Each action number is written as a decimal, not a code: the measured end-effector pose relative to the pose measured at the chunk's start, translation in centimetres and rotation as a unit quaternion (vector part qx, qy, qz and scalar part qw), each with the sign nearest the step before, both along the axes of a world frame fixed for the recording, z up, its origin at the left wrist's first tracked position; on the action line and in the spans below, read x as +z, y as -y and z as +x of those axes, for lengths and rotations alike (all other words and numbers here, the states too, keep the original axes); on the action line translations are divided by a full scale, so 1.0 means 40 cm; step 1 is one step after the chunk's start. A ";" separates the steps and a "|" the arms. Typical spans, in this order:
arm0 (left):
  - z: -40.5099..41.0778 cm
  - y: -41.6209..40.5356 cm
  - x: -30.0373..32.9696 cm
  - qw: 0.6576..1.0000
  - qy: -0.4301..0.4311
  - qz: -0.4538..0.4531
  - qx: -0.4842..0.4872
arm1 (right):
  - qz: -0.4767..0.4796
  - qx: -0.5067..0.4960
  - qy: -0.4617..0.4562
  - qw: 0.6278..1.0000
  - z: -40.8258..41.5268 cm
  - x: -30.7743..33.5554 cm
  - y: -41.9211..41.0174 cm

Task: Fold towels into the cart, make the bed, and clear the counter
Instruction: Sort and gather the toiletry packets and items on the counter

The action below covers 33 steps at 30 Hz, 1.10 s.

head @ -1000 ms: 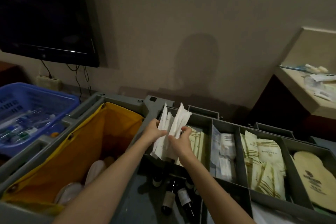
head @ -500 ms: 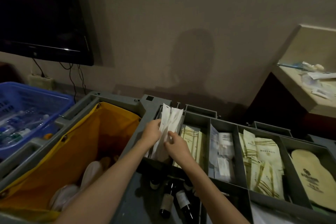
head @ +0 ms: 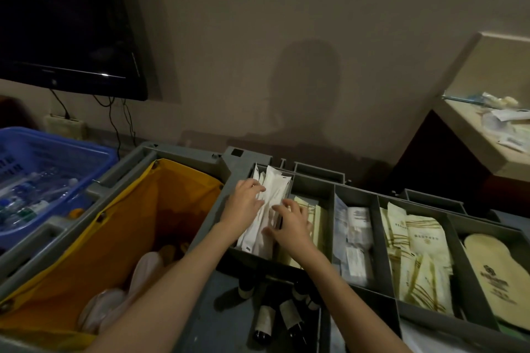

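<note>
Packets (head: 268, 203), held raised a second ago, now sit in the cart (head: 198, 226) bin under both hands; left hand (head: 243, 203) and right hand (head: 289, 223) press them with loosely spread fingers. Stocking seems nearly done.

The cart (head: 200, 309) fills the near view. Its bag (head: 120, 238) sits at 9 o'clock, with the basket (head: 57, 152) beyond it at 10. A row of compartments runs toward 3 o'clock; the leftmost holds the sachets (head: 272, 195), with both hands on them, the left hand (head: 246, 203) just left of the right hand (head: 292, 223). Bottles (head: 263, 321) lie at 6 o'clock. The tabletop (head: 473, 135) stands at 2, the television (head: 63, 23) at 11.
</note>
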<state>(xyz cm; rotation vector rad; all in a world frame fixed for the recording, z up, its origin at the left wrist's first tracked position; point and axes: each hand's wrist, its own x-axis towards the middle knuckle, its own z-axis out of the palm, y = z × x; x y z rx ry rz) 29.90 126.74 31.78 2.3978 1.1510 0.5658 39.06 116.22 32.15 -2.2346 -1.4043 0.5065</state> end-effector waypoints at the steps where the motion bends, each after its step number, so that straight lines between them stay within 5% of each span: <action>1: -0.003 -0.002 -0.002 0.999 -0.015 -0.013 -0.026 | 0.013 -0.002 -0.008 1.000 0.001 -0.004 -0.001; 6: -0.003 -0.015 -0.001 0.991 -0.113 -0.032 -0.063 | -0.017 0.026 -0.032 0.999 0.016 -0.019 -0.010; 13: 0.125 -0.003 0.082 0.995 0.019 -0.040 -0.090 | 0.077 -0.015 0.006 0.997 0.163 0.054 0.042; 24: 0.702 0.246 0.278 0.963 0.130 -0.069 -0.224 | 0.124 -0.163 0.159 0.966 0.701 0.341 0.324; 33: 1.168 0.365 0.387 0.963 0.123 -0.033 -0.236 | 0.081 -0.178 0.261 0.945 1.247 0.479 0.413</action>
